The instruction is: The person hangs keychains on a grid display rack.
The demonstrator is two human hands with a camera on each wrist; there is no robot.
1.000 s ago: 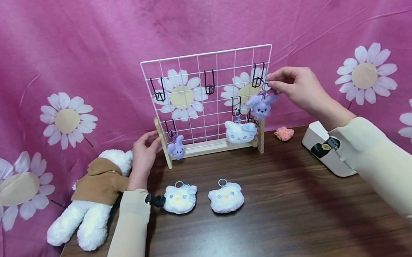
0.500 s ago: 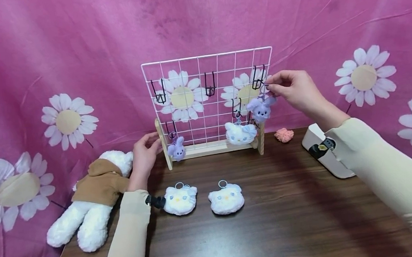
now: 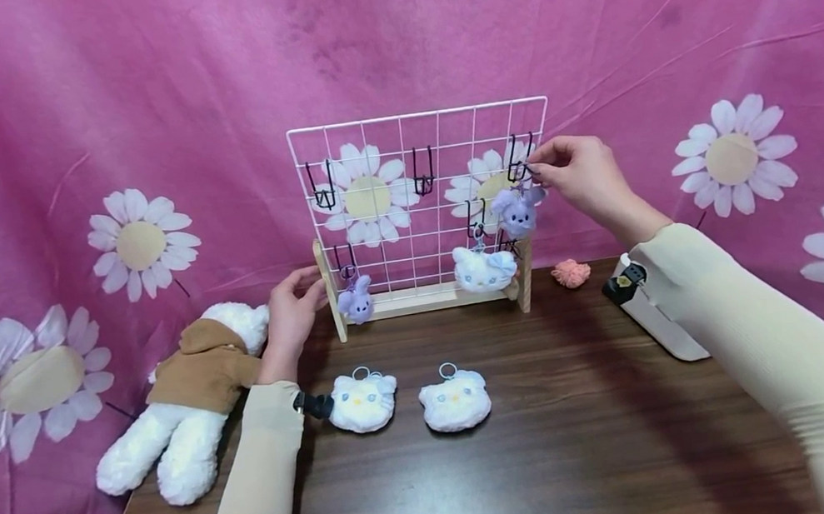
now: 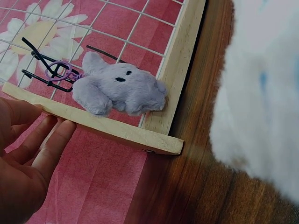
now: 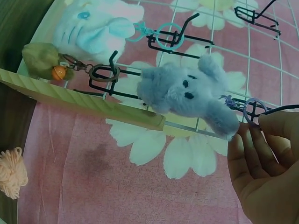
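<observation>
My right hand (image 3: 588,180) pinches the ring of a purple plush bunny keychain (image 3: 516,214) at the upper-right black hook (image 3: 512,150) of a white wire grid rack (image 3: 397,118). In the right wrist view, the purple ring (image 5: 255,111) is around the hook, with thumb and fingertips still on it. My left hand (image 3: 295,307) touches the rack's left wooden post with its fingertips, seen closer on the post (image 4: 107,126) in the left wrist view. A second bunny keychain (image 3: 356,300) hangs at lower left. A white cat-face keychain (image 3: 484,270) hangs lower right.
Two white cat-face keychains (image 3: 362,403) (image 3: 455,401) lie on the brown table (image 3: 569,458). A white plush in a brown hoodie (image 3: 201,369) lies at left. Right of the rack are a coral pompom (image 3: 571,274) and a pale box-like object (image 3: 663,323). A green keychain (image 5: 41,59) hangs low on the rack.
My right hand has moved slightly left with the bunny keychain, bringing its ring onto the upper-right hook. My left hand stays at the post.
</observation>
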